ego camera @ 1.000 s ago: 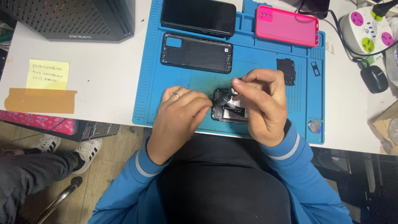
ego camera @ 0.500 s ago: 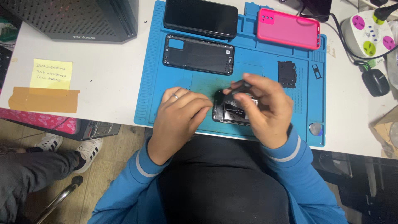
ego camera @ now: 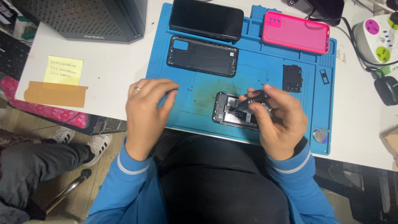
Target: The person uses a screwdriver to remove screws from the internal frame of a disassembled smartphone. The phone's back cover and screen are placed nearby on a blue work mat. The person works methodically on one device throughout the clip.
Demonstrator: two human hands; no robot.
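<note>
A person in a blue sweatshirt works over a blue repair mat on a white desk. The right hand pinches a slim dark tool between thumb and fingers, its tip over an opened phone body lying near the mat's front edge. The left hand, a ring on one finger, hovers at the mat's left border with fingers loosely curled, holding nothing and clear of the phone. Behind the opened phone on the mat lie a black back cover, inner side up, and beyond it a dark phone, screen up. A pink phone case sits at the mat's far right corner; a small black square part and a tiny tray-like piece rest in the mat's right-hand compartments, a round silvery disc in the near right corner. Left of the mat, a yellow sticky note with handwriting sits above a strip of tan tape at the desk edge
</note>
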